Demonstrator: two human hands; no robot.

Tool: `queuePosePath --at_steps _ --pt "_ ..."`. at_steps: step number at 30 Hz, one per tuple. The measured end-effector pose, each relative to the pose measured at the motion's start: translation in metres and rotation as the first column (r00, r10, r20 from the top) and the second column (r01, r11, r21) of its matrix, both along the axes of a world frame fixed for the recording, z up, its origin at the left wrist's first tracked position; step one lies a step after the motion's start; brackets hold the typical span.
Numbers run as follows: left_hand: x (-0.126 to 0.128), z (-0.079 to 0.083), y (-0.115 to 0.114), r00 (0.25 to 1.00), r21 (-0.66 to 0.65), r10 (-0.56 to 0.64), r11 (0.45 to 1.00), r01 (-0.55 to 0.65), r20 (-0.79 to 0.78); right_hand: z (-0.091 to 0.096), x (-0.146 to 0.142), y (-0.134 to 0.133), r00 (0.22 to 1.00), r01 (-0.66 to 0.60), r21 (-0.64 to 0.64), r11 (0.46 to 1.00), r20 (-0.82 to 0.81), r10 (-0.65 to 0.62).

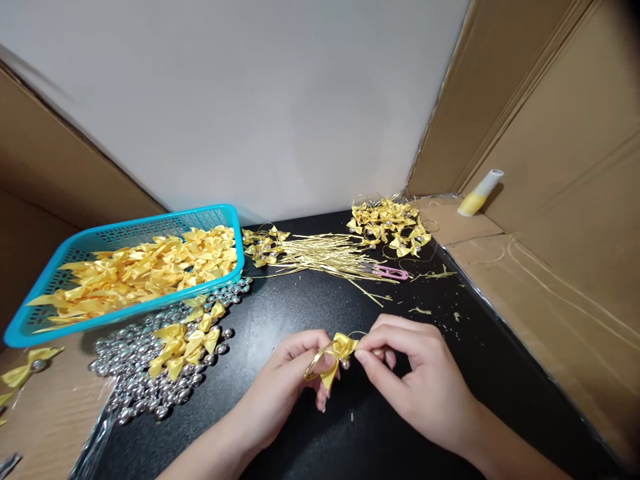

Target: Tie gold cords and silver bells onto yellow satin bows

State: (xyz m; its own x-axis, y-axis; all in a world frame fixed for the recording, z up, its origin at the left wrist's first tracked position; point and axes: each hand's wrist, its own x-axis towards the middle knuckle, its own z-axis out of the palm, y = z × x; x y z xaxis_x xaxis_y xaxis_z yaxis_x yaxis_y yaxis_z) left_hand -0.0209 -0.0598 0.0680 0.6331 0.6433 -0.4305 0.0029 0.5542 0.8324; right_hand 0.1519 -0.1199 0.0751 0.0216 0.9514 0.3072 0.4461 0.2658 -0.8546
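Observation:
Between my two hands is a yellow satin ribbon bow with a loop of gold cord and a small silver bell hanging at its underside. My left hand is closed, pinching the bow and its cord between thumb and fingers. From the other side, my right hand pinches the bow's right end between thumb and forefinger. Beyond the hands lies a bundle of gold ties, with pink-handled snips at its right end.
A turquoise basket full of yellow bows stands at left. In front of it are many silver bells with loose bows on top. Corded bows are heaped at the back right. A white-and-yellow cone stands on cardboard.

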Motion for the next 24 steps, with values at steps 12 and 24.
queuePosePath --at_steps 12,24 --pt "0.0045 -0.0004 -0.0021 0.993 -0.164 0.004 0.986 0.016 0.115 -0.0088 -0.0017 0.0023 0.963 -0.073 -0.223 0.972 -0.270 0.010" --pt "0.0040 -0.0048 -0.0014 0.993 -0.226 -0.043 0.972 0.068 0.112 -0.0100 -0.0044 0.0030 0.934 -0.131 -0.244 0.961 -0.355 0.037"
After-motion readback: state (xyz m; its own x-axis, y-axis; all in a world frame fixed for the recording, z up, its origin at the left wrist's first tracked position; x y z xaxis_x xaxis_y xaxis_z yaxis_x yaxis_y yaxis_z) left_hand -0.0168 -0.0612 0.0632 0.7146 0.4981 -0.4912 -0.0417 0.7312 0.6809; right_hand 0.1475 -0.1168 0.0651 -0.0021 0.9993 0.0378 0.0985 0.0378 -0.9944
